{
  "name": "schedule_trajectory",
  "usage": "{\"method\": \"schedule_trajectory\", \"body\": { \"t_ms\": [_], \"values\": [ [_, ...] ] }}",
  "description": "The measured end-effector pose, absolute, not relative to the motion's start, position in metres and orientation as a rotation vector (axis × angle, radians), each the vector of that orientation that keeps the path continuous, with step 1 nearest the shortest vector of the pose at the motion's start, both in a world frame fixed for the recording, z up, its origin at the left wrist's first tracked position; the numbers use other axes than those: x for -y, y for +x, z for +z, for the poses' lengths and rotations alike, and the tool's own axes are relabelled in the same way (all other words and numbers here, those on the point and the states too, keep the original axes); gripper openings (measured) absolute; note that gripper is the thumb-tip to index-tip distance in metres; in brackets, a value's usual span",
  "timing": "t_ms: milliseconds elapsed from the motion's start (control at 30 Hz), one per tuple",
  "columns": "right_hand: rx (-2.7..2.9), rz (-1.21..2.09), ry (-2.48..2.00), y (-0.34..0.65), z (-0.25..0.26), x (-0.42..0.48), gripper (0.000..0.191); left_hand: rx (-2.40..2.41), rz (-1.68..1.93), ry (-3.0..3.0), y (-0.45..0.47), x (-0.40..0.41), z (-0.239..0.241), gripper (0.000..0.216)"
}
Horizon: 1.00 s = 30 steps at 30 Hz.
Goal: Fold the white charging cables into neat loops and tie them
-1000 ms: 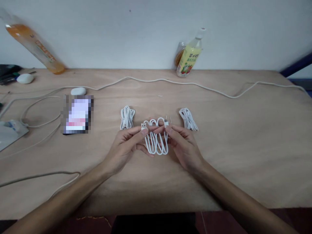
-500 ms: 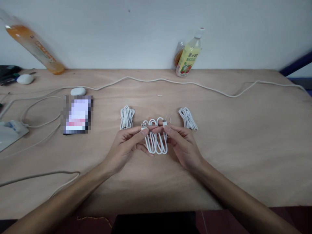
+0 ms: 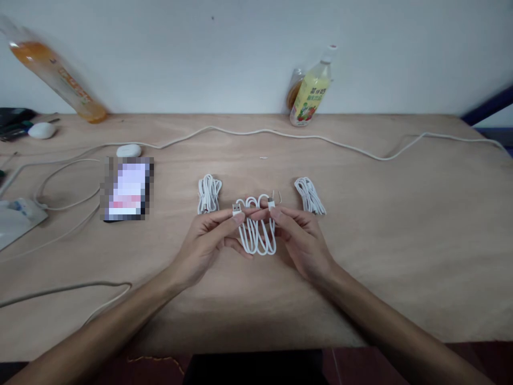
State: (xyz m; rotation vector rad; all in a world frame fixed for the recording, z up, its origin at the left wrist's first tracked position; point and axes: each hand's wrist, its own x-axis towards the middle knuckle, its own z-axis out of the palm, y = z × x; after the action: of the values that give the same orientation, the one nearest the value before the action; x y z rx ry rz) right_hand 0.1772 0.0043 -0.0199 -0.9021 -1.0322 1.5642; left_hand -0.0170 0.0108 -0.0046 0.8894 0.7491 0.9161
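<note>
A white USB cable [image 3: 251, 240], folded into several loops, is held up between my two hands over the table. My left hand [image 3: 208, 235] pinches it near a USB plug [image 3: 236, 208] whose metal end points away from me. By the cable's other metal-tipped plug [image 3: 271, 203], my right hand [image 3: 298, 235] grips with thumb and fingers. Fingers of both hands lie behind the loops and are partly hidden. Beyond my left hand rests a bundled white cable [image 3: 209, 192]; a second bundled cable [image 3: 309, 195] lies beyond my right hand.
At left lies a phone [image 3: 130, 187] with a lit, blurred screen, near a white case [image 3: 129, 151]. An orange drink bottle [image 3: 60, 80] and a yellow drink bottle [image 3: 311, 96] stand by the wall. One long white cord [image 3: 264, 131] crosses the table's back.
Almost nothing differs. Both hands keep the looped cable in the same place, with only a very slight shift of the view.
</note>
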Motion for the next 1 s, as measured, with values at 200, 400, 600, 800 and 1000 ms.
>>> {"method": "schedule_trajectory", "body": {
  "t_ms": [200,400,600,800,1000],
  "values": [
    [1.047,1.553,-0.911,0.1771,-0.0202,-0.0044,0.029,-0.748,0.906,0.879,-0.0167,-0.011,-0.0037,0.028],
    [1.065,1.531,-0.906,0.177,-0.0204,-0.0049,0.028,-0.77,0.902,0.874,-0.0177,-0.0113,-0.004,0.029],
    [1.051,1.526,-0.921,0.1776,-0.0211,-0.0043,0.027,-0.771,0.899,0.884,-0.0183,-0.0118,-0.0029,0.031],
    [1.047,1.528,-0.917,0.1778,-0.0217,-0.0038,0.027,-0.753,0.91,0.874,-0.0176,-0.0123,-0.0045,0.031],
    [1.037,1.526,-0.93,0.1778,-0.0209,-0.0043,0.029,-0.758,0.907,0.876,-0.0176,-0.0113,-0.0041,0.029]
  ]
}}
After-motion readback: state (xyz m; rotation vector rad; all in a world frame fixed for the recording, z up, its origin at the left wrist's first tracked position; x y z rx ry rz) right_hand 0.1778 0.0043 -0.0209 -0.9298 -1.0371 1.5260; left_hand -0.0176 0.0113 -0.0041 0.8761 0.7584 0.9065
